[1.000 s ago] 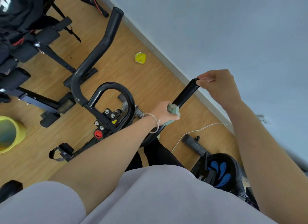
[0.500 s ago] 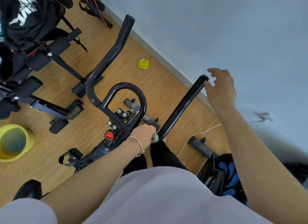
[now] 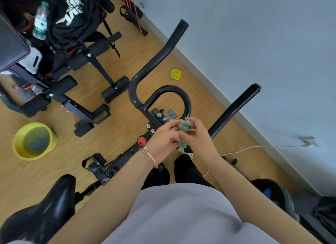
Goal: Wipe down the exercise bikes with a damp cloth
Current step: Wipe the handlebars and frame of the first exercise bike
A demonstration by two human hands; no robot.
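The floor (image 3: 60,171) is pale wood planking, and it meets a plain blue-grey wall (image 3: 254,34) along a light skirting that runs on a slant down the right side of the room. One exercise bike (image 3: 181,93) stands in the middle of the floor. It has two long black handlebar horns, one (image 3: 163,51) pointing towards the wall and the other (image 3: 234,107) out to the right, with one closed loop between them. I count one black saddle (image 3: 45,213) at the near left, one strapped pedal (image 3: 94,161) and one red knob (image 3: 142,141) on the frame.

There is one cloth (image 3: 185,125), green and bunched up. It is held in the air just above the stem, at the near side of the loop, between the person's two hands. The left hand (image 3: 163,140), which has a thin bracelet (image 3: 150,154) at the wrist, pinches the cloth's left edge with curled fingers. The right hand (image 3: 198,138) has its fingers bent round the cloth from the other side. The two hands are touching.

One yellow basin (image 3: 18,149) holding water sits on the floor well to the left. One small yellow object (image 3: 176,74) lies near the skirting. One white cable (image 3: 254,147) trails to a wall socket (image 3: 309,142). Behind the bike is one padded weight bench (image 3: 80,58) heaped with dark clothing, with one plastic bottle (image 3: 40,22) on top.
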